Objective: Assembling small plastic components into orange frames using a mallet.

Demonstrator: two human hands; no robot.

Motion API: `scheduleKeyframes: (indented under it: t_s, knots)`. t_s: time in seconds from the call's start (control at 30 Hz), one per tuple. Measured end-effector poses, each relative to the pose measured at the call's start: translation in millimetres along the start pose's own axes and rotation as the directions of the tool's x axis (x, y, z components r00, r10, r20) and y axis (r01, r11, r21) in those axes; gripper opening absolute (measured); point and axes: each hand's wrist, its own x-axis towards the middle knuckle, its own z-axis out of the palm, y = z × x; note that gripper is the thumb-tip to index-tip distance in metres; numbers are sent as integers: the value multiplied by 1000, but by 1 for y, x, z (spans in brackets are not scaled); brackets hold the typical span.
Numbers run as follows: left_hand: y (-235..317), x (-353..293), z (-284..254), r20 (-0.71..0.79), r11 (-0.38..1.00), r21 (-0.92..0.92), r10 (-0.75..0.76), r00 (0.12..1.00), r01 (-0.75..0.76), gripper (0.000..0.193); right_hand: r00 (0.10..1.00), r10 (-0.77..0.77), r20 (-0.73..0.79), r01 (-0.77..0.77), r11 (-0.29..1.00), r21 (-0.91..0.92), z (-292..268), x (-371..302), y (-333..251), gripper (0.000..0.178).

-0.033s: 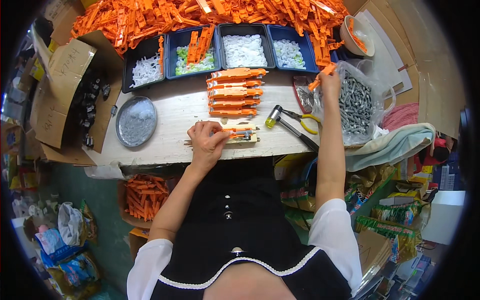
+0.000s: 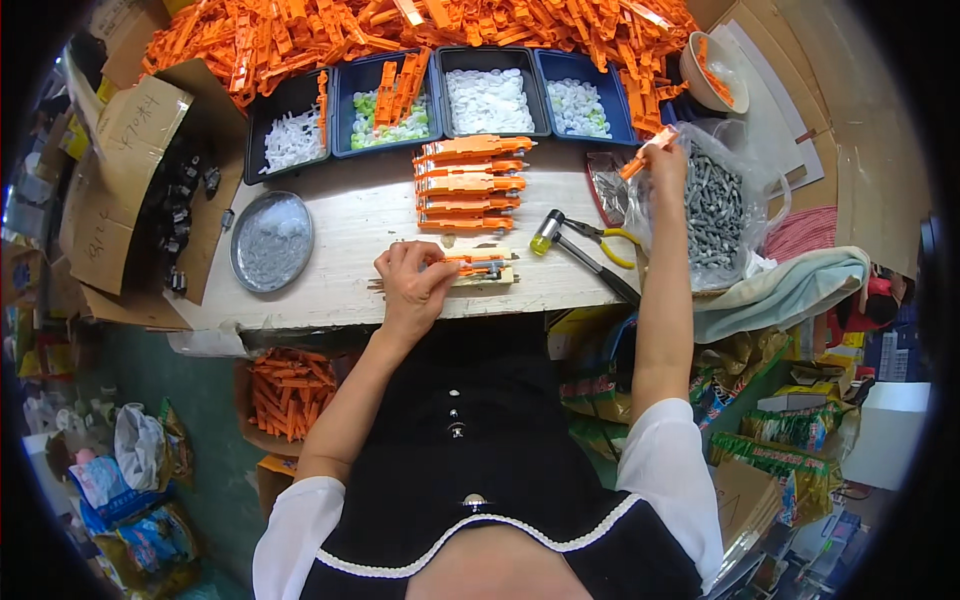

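My left hand [image 2: 408, 282] has its fingers pinched on an orange plastic housing [image 2: 462, 266] lying in a pale fixture [image 2: 505, 254] near the table's front edge. Grey parts show inside that housing. Out to the right, my right hand [image 2: 664, 165] is closed on another orange plastic piece [image 2: 640, 160], beside the clear bag of grey parts [image 2: 712, 190]. Beyond the fixture lies a stack of several assembled orange pieces [image 2: 468, 185] with metal tips. A hammer [image 2: 585, 258] with a yellow face and yellow-handled pliers [image 2: 610, 234] lie right of the fixture.
Dark and blue bins [image 2: 490, 134] of small white and green parts line the back, before a heap of orange pieces [image 2: 300, 45]. At left are a round grey dish [image 2: 272, 245] and a cardboard box [image 2: 125, 170] of black parts. A towel [image 2: 790, 295] drapes the right edge.
My right hand has shifted slightly to the right with the orange piece, which has turned a little. My left hand stays in place on the housing.
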Motion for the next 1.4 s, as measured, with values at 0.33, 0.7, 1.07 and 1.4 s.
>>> scheduleKeyframes:
  t_s: [0.33, 0.7, 1.07, 1.4]
  knots:
    - [-1, -5, -2, -9, 999, 9, -36, 999, 36, 8, 914, -60, 401, -20, 981, 192, 9, -67, -76, 47]
    - [-10, -13, -27, -53, 988, -99, -127, 990, 121, 35, 472, -570, 673, 865, 447, -228, 85, -227, -49, 30]
    - [-15, -17, -35, -12, 987, -84, -136, 991, 135, 37, 410, -530, 742, 894, 397, -210, 122, -257, -42, 28]
    - [-25, -9, -38, 84, 995, -60, -79, 993, 84, 34, 384, -542, 748, 910, 359, -207, 126, -256, -41, 27]
